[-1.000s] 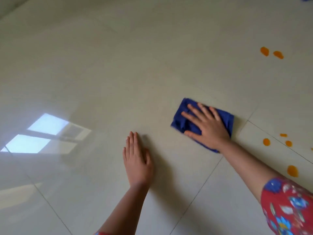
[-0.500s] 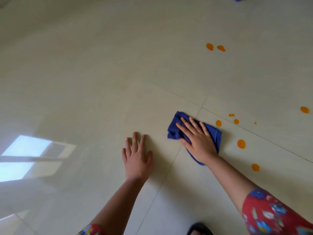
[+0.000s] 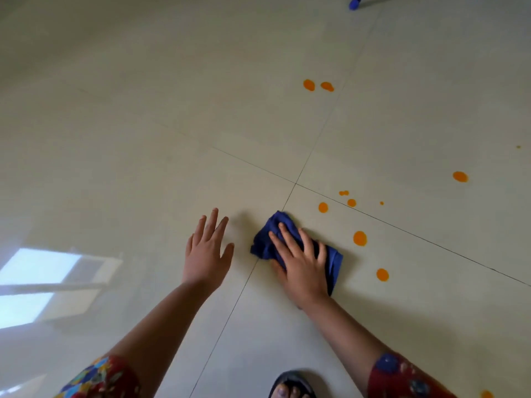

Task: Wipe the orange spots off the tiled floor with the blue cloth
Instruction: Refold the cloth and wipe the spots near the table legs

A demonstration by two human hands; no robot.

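Pressing my right hand (image 3: 301, 265) flat on the bunched blue cloth (image 3: 334, 258), fingers spread and straight, I have it on the tiled floor (image 3: 172, 139) across a grout line. My thumb seems tucked at the cloth's near edge, though I cannot tell for sure. My left hand (image 3: 207, 254) is just beside it, spread open. Orange spots (image 3: 359, 238) dot the tiles near the cloth's right, not touching it.

Single head-worn wide-angle view, aimed forward and steeply down, close over tiled floor (image 3: 143, 124) — foot (image 3: 291, 384) at bottom edge.
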